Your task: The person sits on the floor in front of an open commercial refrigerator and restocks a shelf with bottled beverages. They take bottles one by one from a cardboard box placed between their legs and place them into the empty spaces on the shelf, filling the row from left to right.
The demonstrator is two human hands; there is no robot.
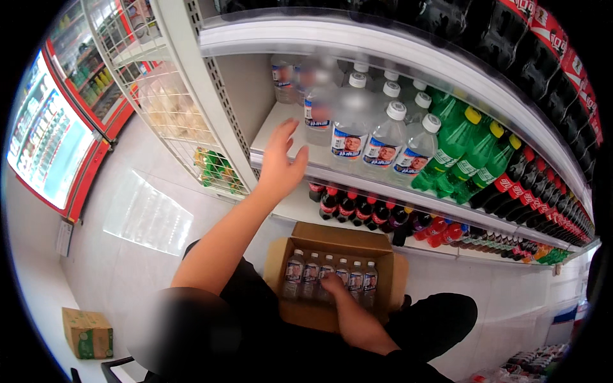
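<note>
My left hand (286, 160) is held over the front edge of a white shelf (274, 128), with its fingers apart and nothing in it. Just right of it stand clear plastic bottles (381, 149) with white caps and picture labels, several rows deep. Below, an open cardboard box (341, 238) sits on the floor between my knees. One row of the same kind of bottle shows inside it, upright. My right hand (334, 286) reaches into the box and grips a middle bottle (328, 261) by its body; the fingertips are partly hidden.
Green soda bottles (462, 160) adjoin the clear ones, followed by dark cola bottles (519, 184). Small cola bottles (347, 207) line the lowest shelf. On the left are a wire rack (177, 115) and lit drink coolers (48, 129). A closed carton (88, 333) lies behind at lower left.
</note>
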